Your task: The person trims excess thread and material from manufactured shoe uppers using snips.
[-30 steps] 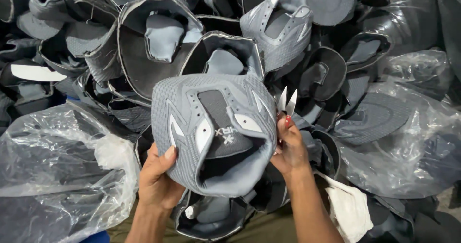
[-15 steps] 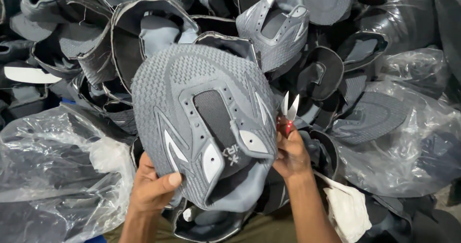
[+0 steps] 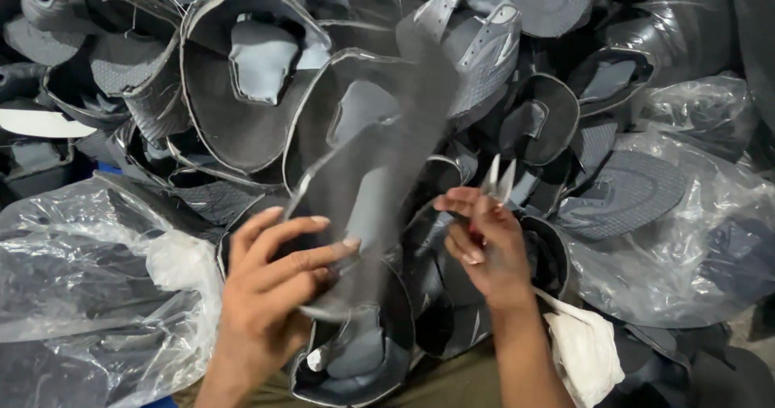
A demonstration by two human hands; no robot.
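A grey shoe upper (image 3: 379, 166) stands blurred in mid-motion over the pile, its lower edge by my left hand (image 3: 270, 295). That hand shows its back, fingers spread and straight, fingertips touching the blurred piece; no grip shows. My right hand (image 3: 484, 251) is just to the right of the upper and closed around small thread snips (image 3: 498, 180), silver blades pointing up, a red part showing between the fingers.
A deep pile of grey and black shoe uppers (image 3: 242, 93) fills the view. Clear plastic bags lie at the left (image 3: 81, 295) and the right (image 3: 686, 238). A white cloth (image 3: 585, 351) lies beside my right forearm.
The shoe upper, held flat facing me in both hands, has swung away into a blur. My left fingers have spread apart, and my right hand has come off it, keeping the snips.
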